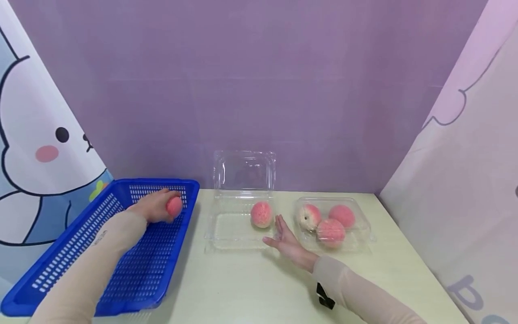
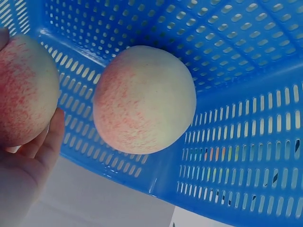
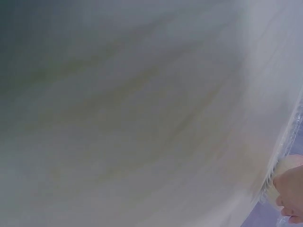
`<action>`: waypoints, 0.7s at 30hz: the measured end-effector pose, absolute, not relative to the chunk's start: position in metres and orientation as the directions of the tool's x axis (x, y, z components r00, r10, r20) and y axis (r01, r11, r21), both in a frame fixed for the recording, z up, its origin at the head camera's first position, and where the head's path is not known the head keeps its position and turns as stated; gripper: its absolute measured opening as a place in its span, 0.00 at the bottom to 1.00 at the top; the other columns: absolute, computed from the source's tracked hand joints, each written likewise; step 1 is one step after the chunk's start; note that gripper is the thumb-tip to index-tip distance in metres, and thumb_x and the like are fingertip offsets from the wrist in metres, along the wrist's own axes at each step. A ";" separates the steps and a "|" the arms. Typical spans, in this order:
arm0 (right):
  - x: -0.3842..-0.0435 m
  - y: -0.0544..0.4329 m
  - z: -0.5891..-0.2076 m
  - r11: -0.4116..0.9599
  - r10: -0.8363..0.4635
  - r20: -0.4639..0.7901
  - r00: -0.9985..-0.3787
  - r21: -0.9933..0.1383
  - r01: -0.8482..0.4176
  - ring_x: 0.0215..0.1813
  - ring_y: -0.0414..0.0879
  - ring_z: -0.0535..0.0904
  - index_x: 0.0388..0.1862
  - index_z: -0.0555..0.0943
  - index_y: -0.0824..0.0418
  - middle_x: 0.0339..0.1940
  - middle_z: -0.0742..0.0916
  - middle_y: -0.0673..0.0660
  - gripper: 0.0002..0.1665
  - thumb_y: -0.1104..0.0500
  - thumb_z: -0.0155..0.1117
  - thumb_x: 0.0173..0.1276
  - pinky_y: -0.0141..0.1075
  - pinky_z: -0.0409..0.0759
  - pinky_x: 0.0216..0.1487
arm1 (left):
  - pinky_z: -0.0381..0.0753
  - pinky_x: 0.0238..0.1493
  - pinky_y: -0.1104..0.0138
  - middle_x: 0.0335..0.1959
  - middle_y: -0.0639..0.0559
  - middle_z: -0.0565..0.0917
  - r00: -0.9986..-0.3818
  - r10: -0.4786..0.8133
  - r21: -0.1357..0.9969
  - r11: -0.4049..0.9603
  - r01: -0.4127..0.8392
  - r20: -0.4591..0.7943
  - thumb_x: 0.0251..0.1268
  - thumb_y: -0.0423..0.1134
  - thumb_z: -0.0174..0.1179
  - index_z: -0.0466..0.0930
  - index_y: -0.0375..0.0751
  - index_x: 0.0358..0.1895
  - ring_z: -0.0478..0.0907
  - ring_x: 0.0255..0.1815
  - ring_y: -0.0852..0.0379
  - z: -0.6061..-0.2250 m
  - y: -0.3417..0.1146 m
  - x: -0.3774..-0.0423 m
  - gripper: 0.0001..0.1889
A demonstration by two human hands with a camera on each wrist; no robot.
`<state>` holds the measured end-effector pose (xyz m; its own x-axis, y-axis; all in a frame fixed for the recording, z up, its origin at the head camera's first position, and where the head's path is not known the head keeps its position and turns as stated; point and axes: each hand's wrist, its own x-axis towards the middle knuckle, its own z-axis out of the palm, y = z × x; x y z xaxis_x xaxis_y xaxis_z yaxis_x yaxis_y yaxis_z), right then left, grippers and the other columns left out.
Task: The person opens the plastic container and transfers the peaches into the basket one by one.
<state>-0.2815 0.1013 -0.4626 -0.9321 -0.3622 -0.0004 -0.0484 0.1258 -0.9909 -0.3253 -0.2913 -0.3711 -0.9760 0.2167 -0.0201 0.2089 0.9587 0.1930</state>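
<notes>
My left hand (image 1: 155, 206) grips a pink peach (image 1: 174, 207) inside the far end of the blue basket (image 1: 194, 193). In the left wrist view, fingers curl round that peach, and another peach (image 2: 144, 99) lies in the basket beside it. The right hand (image 1: 289, 245) has its fingers extended by the right side of an open clear clamshell box (image 1: 230, 225); whether it touches the box, I cannot tell. One peach (image 1: 261, 214) sits at the right side of that box, its lid (image 1: 244, 173) raised. In the right wrist view, blurred cloth hides most of the scene.
Right of the open box stands a second clear box (image 1: 360, 238), apparently closed, with three peaches (image 1: 332, 232) inside. A purple backdrop (image 1: 259, 90) rises behind the pale table (image 1: 243, 288). Printed cloth panels (image 1: 465, 202) flank both sides.
</notes>
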 end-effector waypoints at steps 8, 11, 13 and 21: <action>-0.279 0.101 -0.460 0.126 -0.362 -0.002 -0.932 -0.991 -0.047 0.74 0.61 0.36 0.72 0.30 0.64 0.74 0.41 0.63 0.58 0.57 0.62 0.61 0.53 0.42 0.71 | 0.68 0.52 0.38 0.59 0.34 0.69 -0.979 0.203 0.191 0.962 0.194 -0.031 0.44 0.38 0.68 0.65 0.42 0.63 0.67 0.56 0.33 -0.376 -0.293 -0.324 0.37; -0.280 0.101 -0.464 0.127 -0.362 -0.001 -0.932 -0.991 -0.048 0.74 0.60 0.36 0.72 0.30 0.63 0.74 0.41 0.63 0.59 0.56 0.63 0.61 0.53 0.42 0.71 | 0.68 0.52 0.38 0.57 0.35 0.71 -0.979 0.200 0.199 0.961 0.190 -0.031 0.44 0.38 0.68 0.66 0.41 0.63 0.68 0.54 0.34 -0.378 -0.294 -0.322 0.37; -0.280 0.101 -0.464 0.130 -0.365 -0.001 -0.931 -0.990 -0.050 0.74 0.60 0.36 0.72 0.30 0.63 0.74 0.41 0.63 0.59 0.56 0.63 0.61 0.53 0.42 0.71 | 0.69 0.51 0.39 0.56 0.35 0.71 -0.978 0.206 0.195 0.961 0.196 -0.032 0.43 0.38 0.68 0.67 0.41 0.62 0.69 0.53 0.35 -0.379 -0.295 -0.321 0.36; -0.282 0.102 -0.465 0.131 -0.361 -0.003 -0.932 -0.990 -0.047 0.74 0.58 0.36 0.72 0.30 0.62 0.75 0.41 0.61 0.58 0.56 0.62 0.61 0.52 0.41 0.71 | 0.72 0.49 0.41 0.52 0.36 0.74 -0.971 0.238 0.194 0.954 0.227 -0.037 0.41 0.37 0.69 0.68 0.41 0.60 0.71 0.49 0.38 -0.383 -0.297 -0.321 0.36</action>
<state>-0.2817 0.1018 -0.4651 -0.9324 -0.3613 -0.0032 -0.0475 0.1314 -0.9902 -0.3210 -0.2971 -0.3827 -0.9706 0.2379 -0.0369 0.2265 0.9544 0.1943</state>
